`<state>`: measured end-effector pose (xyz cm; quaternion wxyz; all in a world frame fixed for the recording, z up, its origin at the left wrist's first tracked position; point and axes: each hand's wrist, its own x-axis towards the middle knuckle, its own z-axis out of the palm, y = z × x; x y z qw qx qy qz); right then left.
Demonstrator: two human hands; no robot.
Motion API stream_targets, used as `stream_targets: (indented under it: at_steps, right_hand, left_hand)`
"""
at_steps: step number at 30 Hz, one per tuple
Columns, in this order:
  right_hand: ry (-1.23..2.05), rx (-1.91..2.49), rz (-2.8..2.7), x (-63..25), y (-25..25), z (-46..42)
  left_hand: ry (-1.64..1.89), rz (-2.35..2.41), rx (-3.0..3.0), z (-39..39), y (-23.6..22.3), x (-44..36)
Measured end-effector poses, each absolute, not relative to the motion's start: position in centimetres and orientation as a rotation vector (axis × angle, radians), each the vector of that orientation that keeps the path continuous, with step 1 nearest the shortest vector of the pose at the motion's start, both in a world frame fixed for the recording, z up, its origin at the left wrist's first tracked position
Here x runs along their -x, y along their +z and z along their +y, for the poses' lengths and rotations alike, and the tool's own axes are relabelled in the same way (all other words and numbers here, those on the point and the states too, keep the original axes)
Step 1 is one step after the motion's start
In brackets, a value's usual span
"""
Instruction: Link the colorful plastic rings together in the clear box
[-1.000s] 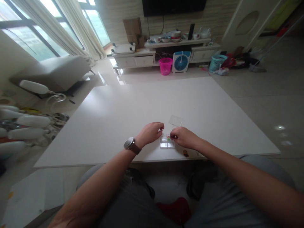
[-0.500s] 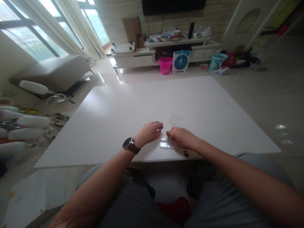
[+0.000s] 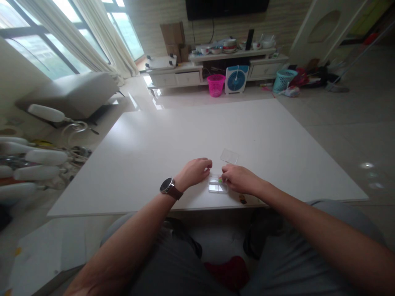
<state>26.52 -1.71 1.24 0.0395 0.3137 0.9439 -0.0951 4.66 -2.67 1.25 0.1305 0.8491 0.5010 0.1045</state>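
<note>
A clear divided plastic box (image 3: 218, 190) lies on the white table near its front edge. In its far part sits a small green and orange piece (image 3: 220, 179), too small to name. My right hand (image 3: 239, 178) is at the box's right side, fingertips pinched together beside that piece; what they hold, if anything, is hidden. Left of the box, my left hand (image 3: 197, 169) rests with bent fingers, thumb apart from them and nothing between. A clear flat lid (image 3: 229, 156) lies just beyond my right hand. Close to the table edge is a small yellow and black object (image 3: 242, 199).
The white table (image 3: 173, 135) spreads out ahead and to both sides. Beyond it stand a pink basket (image 3: 216, 85), a blue and white fan (image 3: 236, 80) and a low cabinet (image 3: 166, 79). A lamp with white shades (image 3: 46, 113) is at the left.
My right hand has shifted slightly right, off the box's middle, so more of the green and orange piece shows. The left hand has stayed in place.
</note>
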Motion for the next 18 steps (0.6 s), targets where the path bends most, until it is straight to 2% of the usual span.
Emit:
stream_targets:
  at_steps: [18]
  right_hand:
    - [-0.385,-0.986,2.859,-26.88,1.45,-1.77]
  left_hand:
    - [0.221,1.525,-2.434,-2.07,1.68,-3.82]
